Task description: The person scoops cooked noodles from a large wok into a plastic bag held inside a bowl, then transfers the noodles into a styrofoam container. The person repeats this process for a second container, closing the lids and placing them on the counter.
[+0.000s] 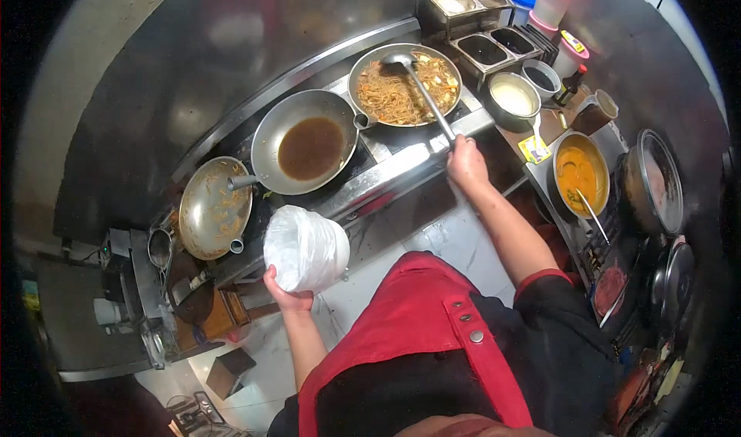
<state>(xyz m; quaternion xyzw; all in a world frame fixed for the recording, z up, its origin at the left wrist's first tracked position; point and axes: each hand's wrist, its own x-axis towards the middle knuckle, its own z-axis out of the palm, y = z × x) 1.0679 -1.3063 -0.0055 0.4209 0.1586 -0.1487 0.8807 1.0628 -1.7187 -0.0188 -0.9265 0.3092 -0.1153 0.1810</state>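
Observation:
My right hand [468, 162] grips the handle of a steel ladle [428, 98], whose bowl rests among noodles with vegetables [385, 92] in a wok [354, 113] on the stove. In my left hand [292, 298] is a white bowl [340, 249] lined with a clear plastic bag [301, 246], tilted with its opening to the left. It is in front of a second wok [266, 141] that holds brown liquid [311, 148]. Farther left sits a tilted wok [202, 205] with noodle scraps stuck inside.
Right of the stove stand steel containers [480, 49], a pot of white contents [514, 98], a sauce bottle [570, 85] and a pan of orange sauce [579, 170] with a spoon. The stove's metal front edge [399, 173] runs before me.

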